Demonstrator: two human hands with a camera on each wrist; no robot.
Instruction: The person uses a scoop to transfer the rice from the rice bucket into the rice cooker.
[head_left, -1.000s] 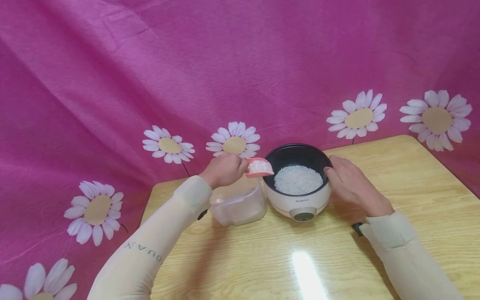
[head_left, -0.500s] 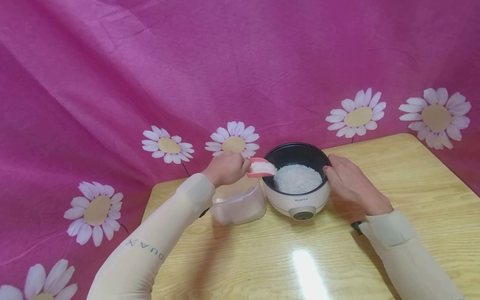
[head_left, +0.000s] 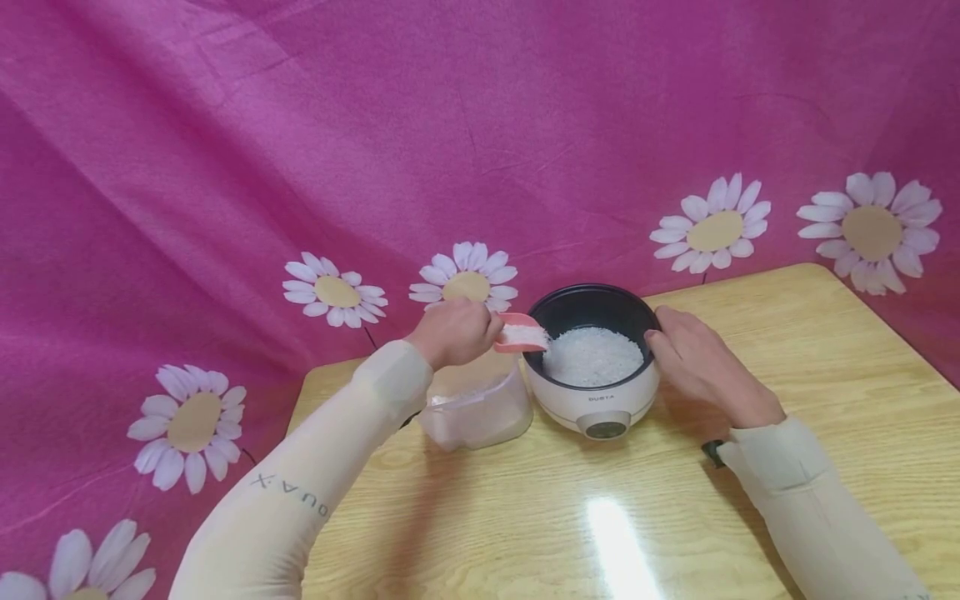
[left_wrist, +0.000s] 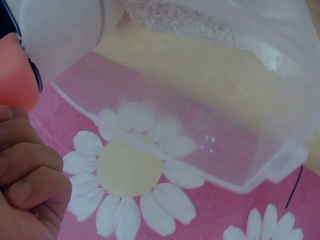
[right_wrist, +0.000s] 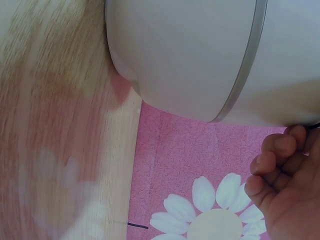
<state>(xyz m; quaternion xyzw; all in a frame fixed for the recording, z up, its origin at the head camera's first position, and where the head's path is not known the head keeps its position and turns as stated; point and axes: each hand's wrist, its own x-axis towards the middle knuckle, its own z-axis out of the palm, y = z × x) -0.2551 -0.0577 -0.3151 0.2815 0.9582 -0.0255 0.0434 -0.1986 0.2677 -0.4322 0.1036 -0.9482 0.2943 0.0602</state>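
To be seen at far left: a magenta cloth (head_left: 187,208) with printed daisies (head_left: 193,423), spreading also behind the wooden tabletop (head_left: 705,533). Next, grips with left hand (head_left: 457,332), fingers curled tightly together, the handle end of a pink scoop (left_wrist: 17,75) carrying white rice (head_left: 523,335). Below this hand, has on the tabletop a translucent container (head_left: 480,419), with some loose rice (left_wrist: 200,30) inside. Reaches with the scoop's mouth to the left rim of a white cooker (head_left: 566,402), standing upright just beside the container and containing a bed of rice (head_left: 596,358). At right, pinches the cooker's rim between thumb and fingers of right hand (head_left: 699,364).
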